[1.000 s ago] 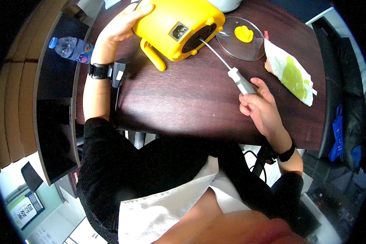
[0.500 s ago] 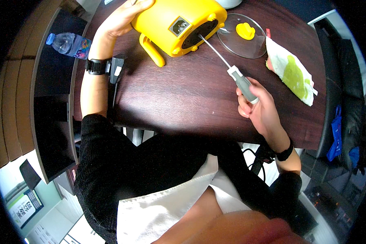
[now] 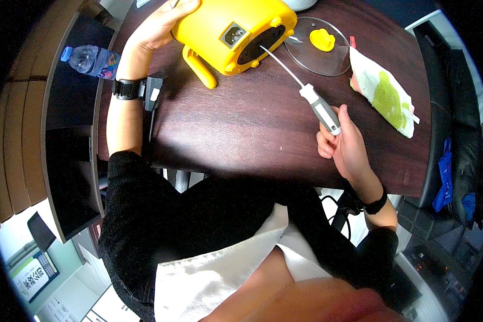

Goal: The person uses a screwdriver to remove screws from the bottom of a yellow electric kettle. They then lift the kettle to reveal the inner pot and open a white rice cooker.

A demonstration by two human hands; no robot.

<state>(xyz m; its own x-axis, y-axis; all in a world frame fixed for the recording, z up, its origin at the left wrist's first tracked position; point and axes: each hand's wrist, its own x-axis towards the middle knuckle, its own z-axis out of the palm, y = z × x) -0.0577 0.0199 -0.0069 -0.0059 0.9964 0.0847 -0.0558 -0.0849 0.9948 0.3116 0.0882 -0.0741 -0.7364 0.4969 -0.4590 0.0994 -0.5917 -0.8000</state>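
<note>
My left hand [image 3: 158,29] is wrapped round the upper left of a yellow appliance [image 3: 209,27], tipped on its side with a power inlet and black round base [image 3: 262,44] showing. A yellow handle [image 3: 198,67] sticks out below it. In my right hand [image 3: 346,145] is a grey-and-white screwdriver [image 3: 321,111], its long shaft angled up to the black base, where the tip is too small to make out. A glass lid [image 3: 322,64] with a yellow knob [image 3: 322,40] lies beside the appliance, and a white and green cloth [image 3: 383,94] lies right of the screwdriver.
The dark wooden table [image 3: 225,129] has a black-and-grey device [image 3: 153,94] by my left wrist. A plastic bottle [image 3: 88,61] lies on the dark shelving at left. A white object [image 3: 300,4] is behind the appliance; a black couch [image 3: 453,107] with blue bags stands at right.
The appliance has shifted slightly up and left since a second ago. The screwdriver has turned a little, and my right thumb and fingers have shifted on its handle.
</note>
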